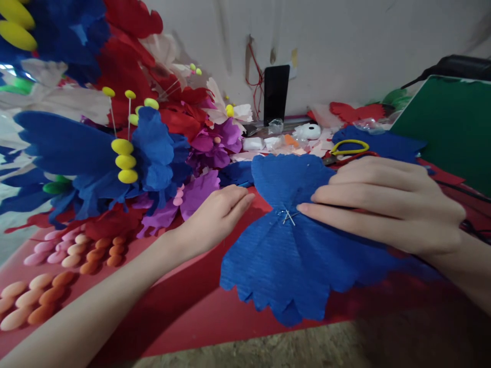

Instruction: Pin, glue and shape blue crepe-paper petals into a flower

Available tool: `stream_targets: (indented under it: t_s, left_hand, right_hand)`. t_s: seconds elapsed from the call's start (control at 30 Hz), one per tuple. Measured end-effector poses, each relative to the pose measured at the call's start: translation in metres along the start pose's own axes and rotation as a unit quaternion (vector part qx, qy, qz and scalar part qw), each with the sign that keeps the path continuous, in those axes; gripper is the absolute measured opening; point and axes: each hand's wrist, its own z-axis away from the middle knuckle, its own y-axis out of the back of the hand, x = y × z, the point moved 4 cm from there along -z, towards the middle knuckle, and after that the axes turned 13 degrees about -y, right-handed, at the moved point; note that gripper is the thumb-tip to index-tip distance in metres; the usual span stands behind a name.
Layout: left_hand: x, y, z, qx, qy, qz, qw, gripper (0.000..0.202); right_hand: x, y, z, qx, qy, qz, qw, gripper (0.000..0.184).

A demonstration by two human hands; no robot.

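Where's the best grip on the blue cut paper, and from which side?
The gathered waist of the blue cut paper looks best, pinched from the left: it narrows and bunches there, fanning out above and below, and the right hand occupies the right.

Paper wings: before me, my left hand left, my right hand at right. Oval pieces: on the table, left. Scissors: behind my right hand. Phone: behind the wings.
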Motion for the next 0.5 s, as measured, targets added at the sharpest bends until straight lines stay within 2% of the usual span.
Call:
stream_targets:
  t_s: [0.17, 0.33, 0.5]
  left_hand:
    - [-0.0021, -0.0013, -0.0005, -0.018, -0.033, 0.009, 0.999, 0.022]
    - [-0.0056, 0.0018, -0.0012, 0.023, -0.044, 0.005, 0.999, 0.013]
    - [-0.0046, 0.0036, -0.0026, 0.035, -0.029, -0.001, 0.999, 0.027]
  right_hand:
    - [0.0003, 0.0000, 0.0004, 0.017, 0.017, -0.003, 1.000, 0.021]
    - [-0.0016, -0.0013, 0.0000, -0.014, 0.013, 0.022, 1.000, 0.017]
    - [-0.0035, -0.0025, 0.0008, -0.031, 0.010, 0.036, 0.999, 0.020]
